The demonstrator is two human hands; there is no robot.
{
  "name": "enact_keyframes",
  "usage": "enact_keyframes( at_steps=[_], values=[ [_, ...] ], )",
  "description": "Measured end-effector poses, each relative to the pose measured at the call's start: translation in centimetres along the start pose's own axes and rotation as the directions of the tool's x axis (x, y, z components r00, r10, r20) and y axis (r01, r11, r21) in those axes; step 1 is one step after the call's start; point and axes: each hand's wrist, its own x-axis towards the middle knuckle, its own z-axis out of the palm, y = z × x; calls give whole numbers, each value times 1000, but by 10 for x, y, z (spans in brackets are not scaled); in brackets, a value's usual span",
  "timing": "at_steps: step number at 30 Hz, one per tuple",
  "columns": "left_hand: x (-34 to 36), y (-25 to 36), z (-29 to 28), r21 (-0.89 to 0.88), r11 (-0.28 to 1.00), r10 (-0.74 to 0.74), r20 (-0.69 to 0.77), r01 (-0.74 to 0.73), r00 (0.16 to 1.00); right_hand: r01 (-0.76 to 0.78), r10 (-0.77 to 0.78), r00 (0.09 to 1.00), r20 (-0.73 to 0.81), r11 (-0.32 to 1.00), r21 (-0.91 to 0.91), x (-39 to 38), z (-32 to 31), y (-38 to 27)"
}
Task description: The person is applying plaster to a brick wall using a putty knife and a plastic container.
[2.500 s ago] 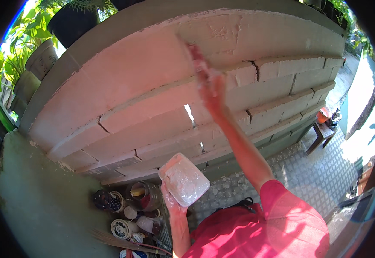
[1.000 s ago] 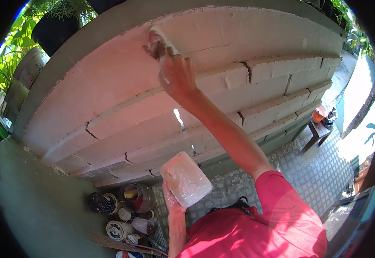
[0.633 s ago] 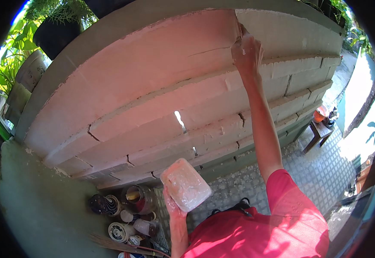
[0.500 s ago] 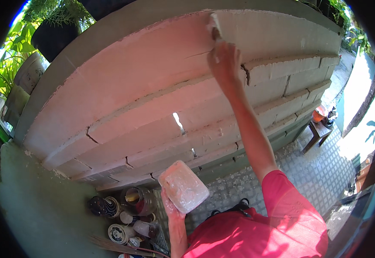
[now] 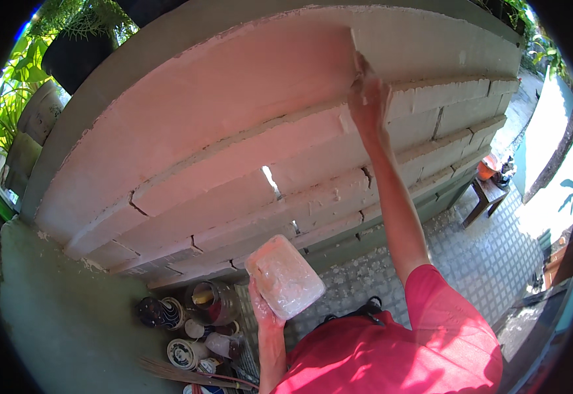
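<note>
My right hand (image 5: 370, 108) is closed around a paintbrush (image 5: 358, 58), raised to the upper band of a stepped block wall (image 5: 214, 98). The brush, blurred by motion, seems to have its bristle end against the wall. Left of the brush the surface is pinkish; to the right it is paler and greyer. Down in front of the wall, my left hand (image 5: 263, 307) grips a rectangular plastic tub (image 5: 288, 279) from its left side. Pale pink paint smears the tub, and some whitish paint shows on my fingers.
Several paint cans and jars (image 5: 185, 353) stand in the lower left corner beside a broom (image 5: 181, 374). Potted plants (image 5: 80, 56) sit along the wall's top left. A small wooden stool (image 5: 485, 197) with an orange bowl (image 5: 488, 167) stands at right on the tiled floor (image 5: 470, 253).
My right hand and the brush have moved right and down across the upper band. The tub in my left hand has shifted slightly right and up.
</note>
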Motion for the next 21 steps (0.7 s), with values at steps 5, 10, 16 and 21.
enact_keyframes(
  at_steps=[5,10,16,21],
  values=[
    [0,3,-8,-25,1000,-10,-4,10,1000,-31,76,957,281,986,-161,-52,40,-68],
    [1,4,-7,18,1000,5,-19,-5,1000,158,-180,966,187,979,126,-76,70,-110],
    [2,0,-7,53,999,-4,-11,4,1000,-182,147,976,160,956,231,-44,19,-44],
    [0,3,-20,22,1000,16,-32,-15,999,-386,383,877,290,921,-51,-11,-4,-40]
  ],
)
